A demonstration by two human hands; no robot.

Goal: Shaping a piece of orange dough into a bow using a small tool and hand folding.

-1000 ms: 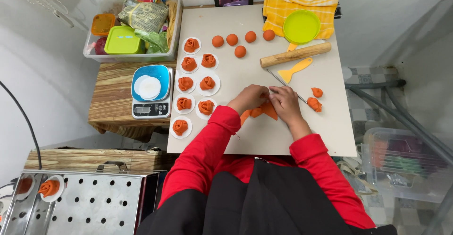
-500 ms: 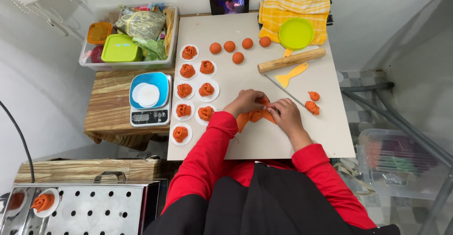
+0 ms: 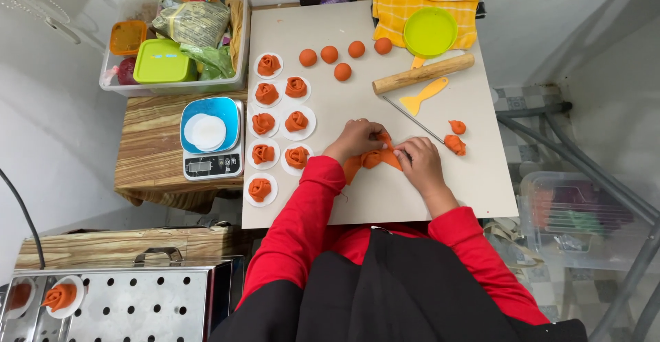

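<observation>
While both hands press on the orange dough strip point(image 3: 375, 160) near the front middle of the board point(image 3: 481, 184), the work in hand looks like folding or rolling it into another rose. The left hand point(image 3: 356, 139) curls its fingers closed over the strip's left part, pinching it; the right hand point(image 3: 421, 164) lies flatter, fingers narrowed onto the right end. The dough between them already bunches upward, so I judge the roll is partly made.

To do this well, the pinch should stay light: soft dough likely smears and loses its petal edges if squeezed. The left fingers would best hold the core steady while the right hand feeds the strip round it evenly, keeping the lower edge level so the piece can stand on a paper round like the finished roses point(image 3: 275, 129) at the left. Those sit in two columns, each on its own white disc, and make a good pattern to match.

A thin rod point(image 3: 412, 118) lies just beyond the right hand, and two small dough scraps point(image 3: 454, 137) rest near it; the right wrist should keep off them. The balls point(image 3: 340, 57), rolling pin point(image 3: 423, 74) and yellow scraper point(image 3: 424, 96) lie well apart at the back. The scale point(image 3: 212, 139) stands off the board to the left.
</observation>
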